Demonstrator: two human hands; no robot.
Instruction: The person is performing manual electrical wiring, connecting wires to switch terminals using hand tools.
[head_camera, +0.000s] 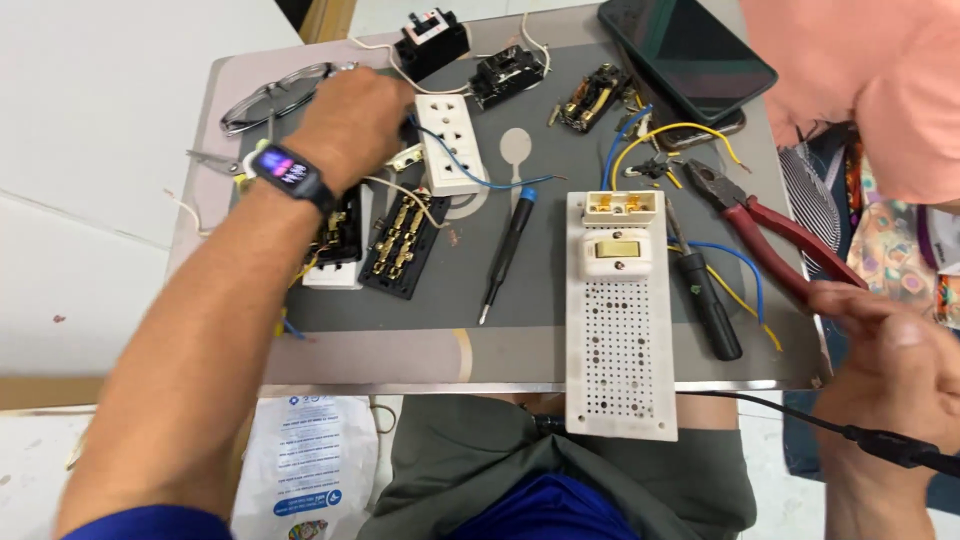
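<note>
The left hand (352, 122) is stretched to the far side of the tray (500, 360), its fingers curled down out of sight between the eyeglasses (268, 97) and the white socket plate (448, 142); whether they grip anything cannot be told. Its reach likely explains the forearm lying across the opened black socket bodies (378, 240). The right hand (890, 365) rests loosely closed at the tray's right edge, touching the red pliers (775, 235) handle, a black cable (880, 445) passing under it. Between them lie a blue-tipped screwdriver (508, 250) and a white perforated board (618, 310) with a switch, kept central within reach of both hands
</note>
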